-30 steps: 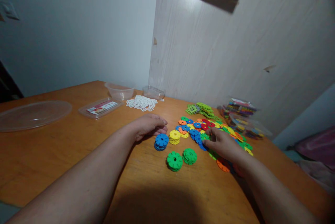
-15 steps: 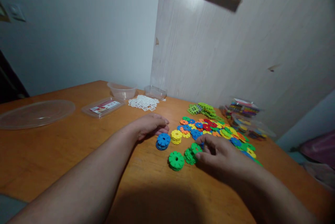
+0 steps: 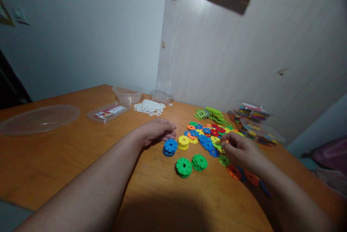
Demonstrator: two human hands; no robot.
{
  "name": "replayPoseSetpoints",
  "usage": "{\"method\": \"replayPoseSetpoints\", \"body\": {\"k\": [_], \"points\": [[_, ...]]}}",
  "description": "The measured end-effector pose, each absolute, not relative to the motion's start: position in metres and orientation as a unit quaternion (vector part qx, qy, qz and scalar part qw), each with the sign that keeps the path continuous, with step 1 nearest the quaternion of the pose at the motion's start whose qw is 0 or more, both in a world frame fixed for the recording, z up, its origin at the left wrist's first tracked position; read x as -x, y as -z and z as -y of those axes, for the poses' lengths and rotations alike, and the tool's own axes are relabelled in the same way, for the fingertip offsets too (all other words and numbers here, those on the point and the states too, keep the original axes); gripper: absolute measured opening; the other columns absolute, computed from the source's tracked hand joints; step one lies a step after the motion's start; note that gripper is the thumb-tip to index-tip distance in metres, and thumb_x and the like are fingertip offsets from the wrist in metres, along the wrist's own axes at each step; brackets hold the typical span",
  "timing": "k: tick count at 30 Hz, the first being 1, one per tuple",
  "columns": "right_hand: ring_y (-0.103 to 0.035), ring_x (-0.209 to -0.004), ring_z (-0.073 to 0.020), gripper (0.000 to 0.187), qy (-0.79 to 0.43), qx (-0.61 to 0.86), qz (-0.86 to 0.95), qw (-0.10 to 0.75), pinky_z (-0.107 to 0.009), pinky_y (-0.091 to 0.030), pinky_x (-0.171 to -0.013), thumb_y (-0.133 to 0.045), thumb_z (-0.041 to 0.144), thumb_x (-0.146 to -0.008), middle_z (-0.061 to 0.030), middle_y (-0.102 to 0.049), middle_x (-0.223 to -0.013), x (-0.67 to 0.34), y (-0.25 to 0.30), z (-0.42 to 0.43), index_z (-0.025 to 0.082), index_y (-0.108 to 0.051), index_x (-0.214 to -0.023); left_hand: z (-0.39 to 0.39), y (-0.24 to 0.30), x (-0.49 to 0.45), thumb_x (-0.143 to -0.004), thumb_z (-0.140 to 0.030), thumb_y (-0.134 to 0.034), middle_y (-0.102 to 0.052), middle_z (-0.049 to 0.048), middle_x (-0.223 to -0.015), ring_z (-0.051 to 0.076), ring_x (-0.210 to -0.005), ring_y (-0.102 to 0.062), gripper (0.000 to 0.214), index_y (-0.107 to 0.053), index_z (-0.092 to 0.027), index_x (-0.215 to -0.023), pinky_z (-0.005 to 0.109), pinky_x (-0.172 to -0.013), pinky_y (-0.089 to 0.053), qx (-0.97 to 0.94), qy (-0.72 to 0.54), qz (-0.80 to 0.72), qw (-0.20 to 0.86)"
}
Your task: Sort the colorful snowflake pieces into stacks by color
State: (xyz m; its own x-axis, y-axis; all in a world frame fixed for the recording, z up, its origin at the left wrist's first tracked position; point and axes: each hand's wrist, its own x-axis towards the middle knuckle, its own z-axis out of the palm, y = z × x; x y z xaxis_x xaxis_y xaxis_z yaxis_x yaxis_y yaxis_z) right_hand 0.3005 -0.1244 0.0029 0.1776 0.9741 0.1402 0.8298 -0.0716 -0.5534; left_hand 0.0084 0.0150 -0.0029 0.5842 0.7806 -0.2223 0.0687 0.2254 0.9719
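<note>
My left hand [image 3: 155,131] rests on the wooden table [image 3: 67,152], fingers curled loosely, empty, just left of a blue disc stack [image 3: 170,147] and a yellow disc stack [image 3: 183,142]. My right hand [image 3: 240,149] hovers over the loose pile of coloured discs [image 3: 208,136], its fingertips pinched on a small yellowish disc at the pile's near edge. Two green disc stacks [image 3: 191,164] stand side by side in front of the pile, apart from both hands.
At the far left lies a clear round lid [image 3: 40,118]. Behind it are a flat clear box [image 3: 107,112], a clear tub [image 3: 127,95] and white square pieces [image 3: 149,107]. Green lattice pieces [image 3: 210,113] and clear boxes of coloured parts [image 3: 252,119] stand by the wall.
My right hand drew back from the right green stack, leaving a disc there, and moved right to the loose pile. The left hand stayed put.
</note>
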Motion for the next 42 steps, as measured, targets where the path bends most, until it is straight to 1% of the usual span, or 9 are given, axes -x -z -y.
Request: {"method": "replayPoseSetpoints", "body": {"k": [6,10,13,15,17,23,29,36,42], "points": [[-0.053,-0.065,-0.0156,0.02,-0.116,0.719,0.655,0.202,-0.025,-0.036,-0.055,-0.054,0.038,-0.081,0.0006,-0.06,-0.072,-0.302,0.005,0.122,0.021,-0.062,-0.089,-0.015,0.003,-0.008,-0.071,-0.033,-0.075,-0.071,0.01,-0.083,0.011,-0.064,-0.062,0.026,-0.065,-0.012,-0.084,0.025,-0.063,-0.05,-0.57,-0.267,-0.374,0.681],[-0.058,-0.071,-0.0186,0.038,-0.078,0.727,0.658,0.178,-0.027,-0.038,-0.059,-0.056,0.052,-0.082,-0.003,-0.065,-0.081,-0.281,0.002,0.119,0.022,-0.063,-0.105,-0.014,0.002,-0.008,-0.07,-0.033,-0.076,-0.07,0.0086,-0.079,0.011,-0.062,-0.061,0.027,-0.064,-0.013,-0.084,0.024,-0.061,-0.049,-0.566,-0.27,-0.375,0.682],[-0.061,-0.084,-0.0219,0.053,-0.037,0.731,0.659,0.174,-0.029,-0.041,-0.067,-0.056,0.058,-0.081,-0.0082,-0.067,-0.103,-0.269,0.004,0.112,0.023,-0.06,-0.12,-0.014,0.001,-0.008,-0.07,-0.034,-0.075,-0.07,0.0085,-0.08,0.01,-0.06,-0.06,0.028,-0.064,-0.013,-0.083,0.024,-0.06,-0.048,-0.571,-0.265,-0.374,0.681],[-0.061,-0.094,-0.0243,0.057,-0.007,0.737,0.654,0.168,-0.031,-0.041,-0.073,-0.053,0.062,-0.082,-0.0105,-0.064,-0.114,-0.264,0.006,0.107,0.023,-0.06,-0.123,-0.014,0.001,-0.009,-0.071,-0.035,-0.075,-0.07,0.0083,-0.08,0.01,-0.06,-0.06,0.028,-0.063,-0.013,-0.084,0.024,-0.059,-0.048,-0.575,-0.263,-0.375,0.678],[-0.061,-0.098,-0.0257,0.057,0.018,0.748,0.644,0.158,-0.032,-0.041,-0.075,-0.05,0.064,-0.084,-0.0113,-0.063,-0.117,-0.259,0.007,0.102,0.023,-0.06,-0.122,-0.015,0.002,-0.009,-0.071,-0.036,-0.074,-0.07,0.0083,-0.081,0.011,-0.061,-0.061,0.029,-0.063,-0.013,-0.085,0.024,-0.061,-0.048,-0.578,-0.263,-0.376,0.674],[-0.06,-0.09,-0.0239,0.049,0.058,0.761,0.636,0.118,-0.03,-0.036,-0.068,-0.049,0.062,-0.085,-0.0095,-0.063,-0.106,-0.252,0.008,0.095,0.023,-0.065,-0.108,-0.019,0.006,-0.008,-0.073,-0.037,-0.072,-0.069,0.0094,-0.084,0.011,-0.065,-0.062,0.029,-0.063,-0.012,-0.084,0.025,-0.064,-0.049,-0.591,-0.255,-0.36,0.675],[-0.058,-0.085,-0.0206,0.035,0.036,0.754,0.64,0.139,-0.028,-0.033,-0.065,-0.054,0.052,-0.085,-0.0066,-0.063,-0.1,-0.252,0.009,0.095,0.023,-0.066,-0.1,-0.019,0.008,-0.007,-0.073,-0.038,-0.072,-0.07,0.0095,-0.084,0.011,-0.065,-0.062,0.03,-0.063,-0.012,-0.085,0.025,-0.064,-0.05,-0.591,-0.257,-0.362,0.673],[-0.058,-0.086,-0.0207,0.045,-0.025,0.752,0.637,0.167,-0.027,-0.034,-0.066,-0.062,0.054,-0.078,-0.0082,-0.064,-0.105,-0.261,0.003,0.104,0.02,-0.062,-0.107,-0.021,0.008,-0.006,-0.073,-0.037,-0.073,-0.07,0.0095,-0.085,0.012,-0.065,-0.063,0.031,-0.064,-0.012,-0.088,0.025,-0.064,-0.05,-0.587,-0.253,-0.37,0.675],[-0.055,-0.075,-0.0179,0.03,-0.046,0.748,0.646,0.148,-0.026,-0.03,-0.06,-0.064,0.046,-0.076,-0.0051,-0.065,-0.089,-0.268,0.004,0.109,0.021,-0.061,-0.092,-0.022,0.011,-0.007,-0.074,-0.036,-0.072,-0.069,0.0078,-0.082,0.01,-0.063,-0.061,0.03,-0.063,-0.012,-0.088,0.024,-0.063,-0.048,-0.578,-0.253,-0.371,0.681]]}}
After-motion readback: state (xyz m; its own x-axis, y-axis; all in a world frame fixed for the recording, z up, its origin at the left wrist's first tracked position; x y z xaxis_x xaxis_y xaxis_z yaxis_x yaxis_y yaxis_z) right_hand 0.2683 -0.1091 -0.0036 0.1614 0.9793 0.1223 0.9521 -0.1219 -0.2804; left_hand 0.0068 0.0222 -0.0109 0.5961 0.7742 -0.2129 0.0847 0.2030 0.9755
